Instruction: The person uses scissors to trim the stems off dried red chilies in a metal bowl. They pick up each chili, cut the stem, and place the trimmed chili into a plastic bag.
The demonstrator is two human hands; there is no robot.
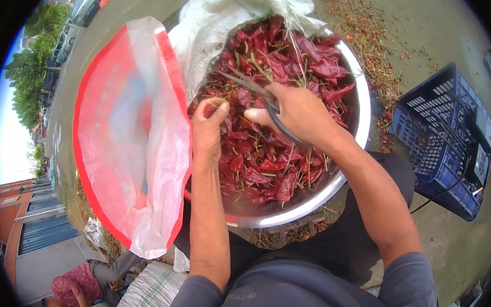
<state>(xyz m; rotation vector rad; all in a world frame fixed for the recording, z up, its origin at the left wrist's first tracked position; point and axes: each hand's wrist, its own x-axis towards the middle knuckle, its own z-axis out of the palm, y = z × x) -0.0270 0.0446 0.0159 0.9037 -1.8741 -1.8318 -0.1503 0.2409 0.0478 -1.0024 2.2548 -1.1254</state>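
Wrinkled dried red chili peppers (285,188), many with pale stems, heap in a wide metal basin (362,98) in front of me. My right hand (297,112) holds scissors (250,84) above the heap, fingers through the dark handles and blades pointing to the far left. Close by on the left, my left hand (209,119) is closed in a pinch over the basin's left part. Dark red shows between its finger and thumb, but whether that is a held pepper or the heap behind, I cannot tell. A white woven sack (196,36) drapes over the basin's far side.
A clear plastic bag with red edging (132,139) stands left of the basin. Cut stems (371,34) litter the ground at far right, beside a blue crate (429,145) holding devices. At lower left a person (80,290) bends near a striped woven sack (150,299).
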